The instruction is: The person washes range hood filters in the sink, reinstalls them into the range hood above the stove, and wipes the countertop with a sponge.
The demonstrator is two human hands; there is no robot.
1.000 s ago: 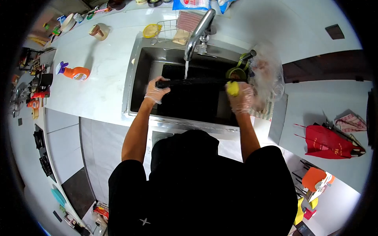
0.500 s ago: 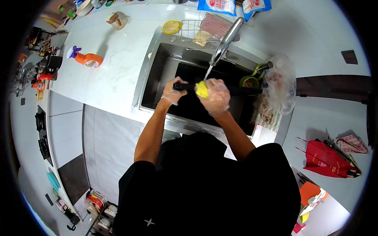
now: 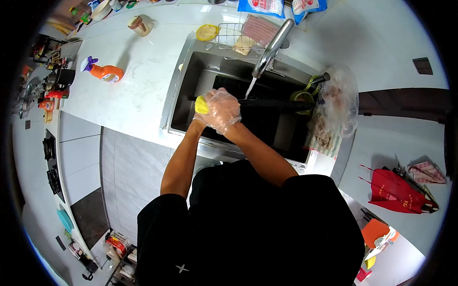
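My right hand [image 3: 224, 110], in a clear plastic glove, is closed on a yellow sponge [image 3: 202, 105] at the left end of a long black panel [image 3: 267, 103]. Mostly hidden behind it, my left hand [image 3: 199, 117] is also gloved; its fingers do not show. The panel lies across the steel sink [image 3: 191, 78], its upper edge running to the right. Water runs from the faucet [image 3: 274, 47] just right of my hands.
A green-rimmed strainer [image 3: 302, 99] sits in the sink's right side beside a plastic bag [image 3: 339, 102]. Behind the sink is a wire rack [image 3: 229, 35] with cloths. An orange spray bottle [image 3: 106, 73] lies on the left counter.
My right hand has slid left along the black panel with the sponge, from its right end to its left end, and now covers my left hand. The view has shifted.
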